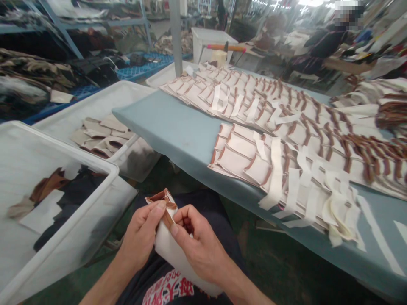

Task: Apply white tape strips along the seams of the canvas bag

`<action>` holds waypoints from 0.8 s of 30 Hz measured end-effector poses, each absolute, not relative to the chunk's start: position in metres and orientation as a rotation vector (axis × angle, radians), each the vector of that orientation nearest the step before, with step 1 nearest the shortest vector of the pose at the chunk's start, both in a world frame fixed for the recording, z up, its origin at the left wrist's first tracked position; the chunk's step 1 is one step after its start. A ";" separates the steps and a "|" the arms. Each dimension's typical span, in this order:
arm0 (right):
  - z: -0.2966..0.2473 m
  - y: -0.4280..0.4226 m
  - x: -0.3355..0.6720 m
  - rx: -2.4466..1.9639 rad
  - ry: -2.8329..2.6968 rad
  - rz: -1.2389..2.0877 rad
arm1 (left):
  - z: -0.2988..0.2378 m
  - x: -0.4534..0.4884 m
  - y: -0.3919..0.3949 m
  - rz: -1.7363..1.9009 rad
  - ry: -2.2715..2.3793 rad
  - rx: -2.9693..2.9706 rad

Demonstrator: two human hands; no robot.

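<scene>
Above my lap, both hands hold a white fabric piece (171, 248) with a brown folded edge. My left hand (144, 231) pinches the brown edge near its upper corner. Just beside it, my right hand (197, 237) grips the same edge between thumb and bent fingers. The white part hangs down under my right hand toward my lap, partly hidden by that hand and forearm. Similar white pieces with brown edges (238, 152) lie overlapped in rows on the table to the right, some with white strips (275, 169) across them.
The blue-grey covered table (178, 127) reaches from front right to the back. On the left stand white plastic bins (111, 169) with fabric pieces in them. Shelves with piled cloth (38, 76) are behind. A metal post (176, 38) rises at the table's far end. A person (327, 42) sits at back right.
</scene>
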State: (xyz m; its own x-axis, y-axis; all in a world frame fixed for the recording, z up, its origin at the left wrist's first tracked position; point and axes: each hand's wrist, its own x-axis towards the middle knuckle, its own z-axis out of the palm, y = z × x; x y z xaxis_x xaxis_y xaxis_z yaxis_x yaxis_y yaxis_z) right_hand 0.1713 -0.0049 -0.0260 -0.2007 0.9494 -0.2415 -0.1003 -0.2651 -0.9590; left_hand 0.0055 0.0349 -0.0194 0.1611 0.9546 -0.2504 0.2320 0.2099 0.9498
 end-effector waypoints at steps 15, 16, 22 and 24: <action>0.028 0.013 0.201 -0.920 -1.767 0.876 | 0.025 -0.026 0.026 0.731 1.049 1.839; 0.030 0.022 0.200 -0.856 -1.854 0.848 | 0.028 -0.027 0.026 0.738 1.037 1.857; 0.029 0.050 0.200 -0.772 -2.139 0.807 | 0.048 -0.033 0.031 0.587 0.956 1.869; 0.026 0.052 0.202 -0.804 -2.177 0.826 | 0.051 -0.035 0.035 0.549 0.944 1.825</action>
